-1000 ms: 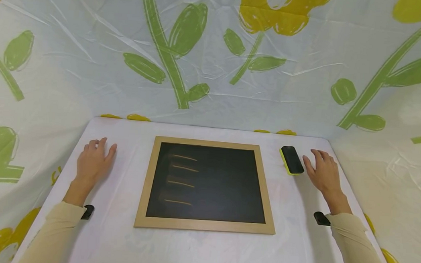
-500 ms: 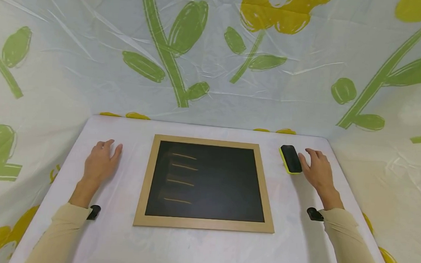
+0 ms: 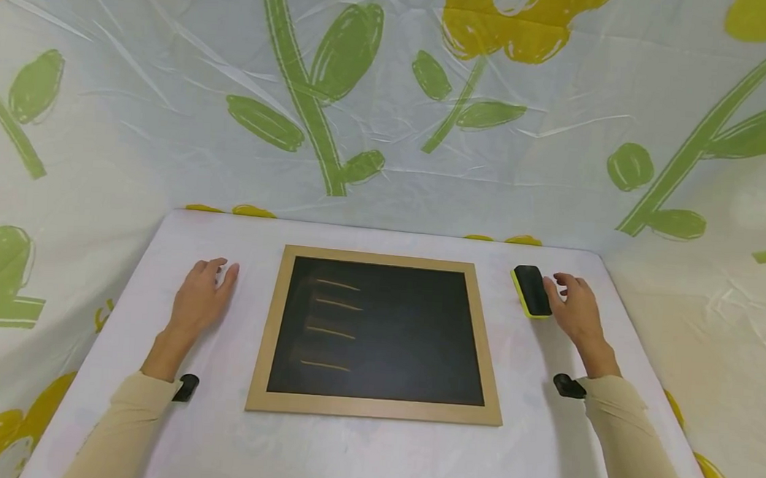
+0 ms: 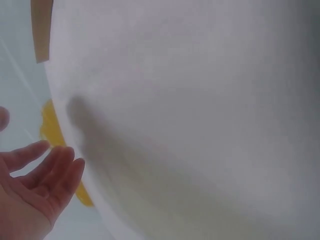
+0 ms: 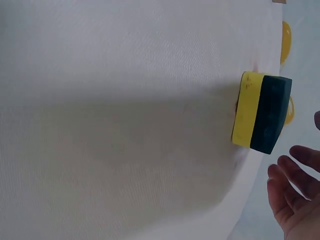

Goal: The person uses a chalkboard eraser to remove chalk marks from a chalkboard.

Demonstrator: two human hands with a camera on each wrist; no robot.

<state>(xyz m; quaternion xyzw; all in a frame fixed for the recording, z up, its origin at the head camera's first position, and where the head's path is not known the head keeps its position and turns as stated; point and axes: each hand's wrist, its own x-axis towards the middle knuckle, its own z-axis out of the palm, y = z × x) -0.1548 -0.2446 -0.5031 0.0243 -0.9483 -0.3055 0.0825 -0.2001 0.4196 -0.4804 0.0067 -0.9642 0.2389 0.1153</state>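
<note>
A wood-framed blackboard (image 3: 379,334) with several short chalk strokes lies flat at the middle of the white table (image 3: 370,450). A yellow eraser with a black felt top (image 3: 530,290) (image 5: 262,113) lies to the right of the board. My right hand (image 3: 573,309) (image 5: 295,200) hovers right beside the eraser with relaxed fingers and holds nothing. My left hand (image 3: 203,297) (image 4: 35,185) rests open on the table to the left of the board's frame (image 4: 41,27), not touching it.
White sheeting printed with green leaves and yellow flowers (image 3: 339,97) walls in the table at the back and both sides. The table's right edge (image 3: 669,403) runs close by my right forearm. Black wrist mounts (image 3: 184,388) sit at both cuffs.
Both hands have drifted inward. The left hand slid right towards the board's frame, and the right hand moved left until it is next to the eraser. The board and eraser stayed put.
</note>
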